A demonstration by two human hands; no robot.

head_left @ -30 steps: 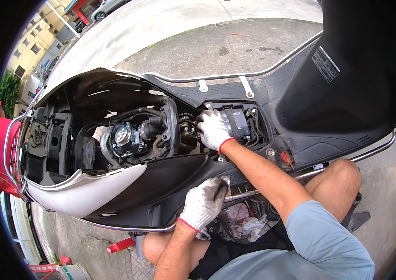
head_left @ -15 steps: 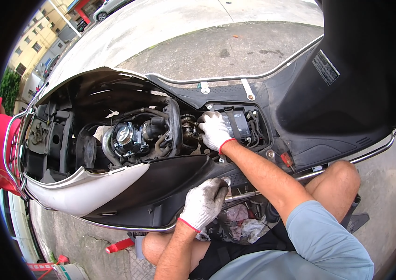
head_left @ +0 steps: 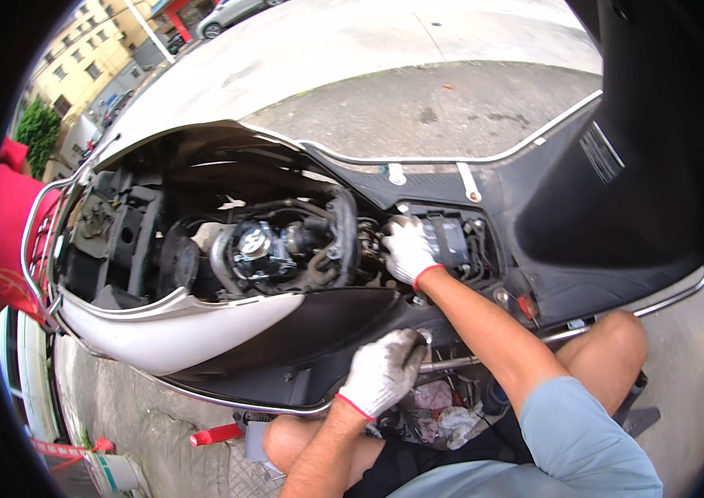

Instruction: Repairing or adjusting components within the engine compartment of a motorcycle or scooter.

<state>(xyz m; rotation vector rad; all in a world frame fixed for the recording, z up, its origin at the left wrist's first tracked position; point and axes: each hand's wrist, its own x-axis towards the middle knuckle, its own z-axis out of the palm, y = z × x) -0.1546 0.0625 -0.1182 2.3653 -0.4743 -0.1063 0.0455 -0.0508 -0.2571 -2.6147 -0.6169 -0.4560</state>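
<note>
A scooter with its seat off lies open across the view, its engine [head_left: 260,245] bare in the cavity. In a white knit glove with red cuff, my right hand [head_left: 410,251] reaches down between the engine frame and a black battery [head_left: 449,238]. Its fingers are bent into the gap, and what they grip is hidden. My left hand [head_left: 381,373], gloved alike with dark-stained fingertips, is closed near the scooter's near side edge, below the black side panel [head_left: 343,319]. Whatever it may hold does not show.
A red-handled tool [head_left: 528,305] lies on the footboard [head_left: 567,286]. Crumpled, stained plastic [head_left: 443,415] lies by my legs. A red object [head_left: 216,434] is on the ground at the lower left. A metal rail [head_left: 675,290] runs along the scooter's edge.
The whole scene has shifted right and slightly down in the view. Both hands keep nearly the same places on the scooter.
</note>
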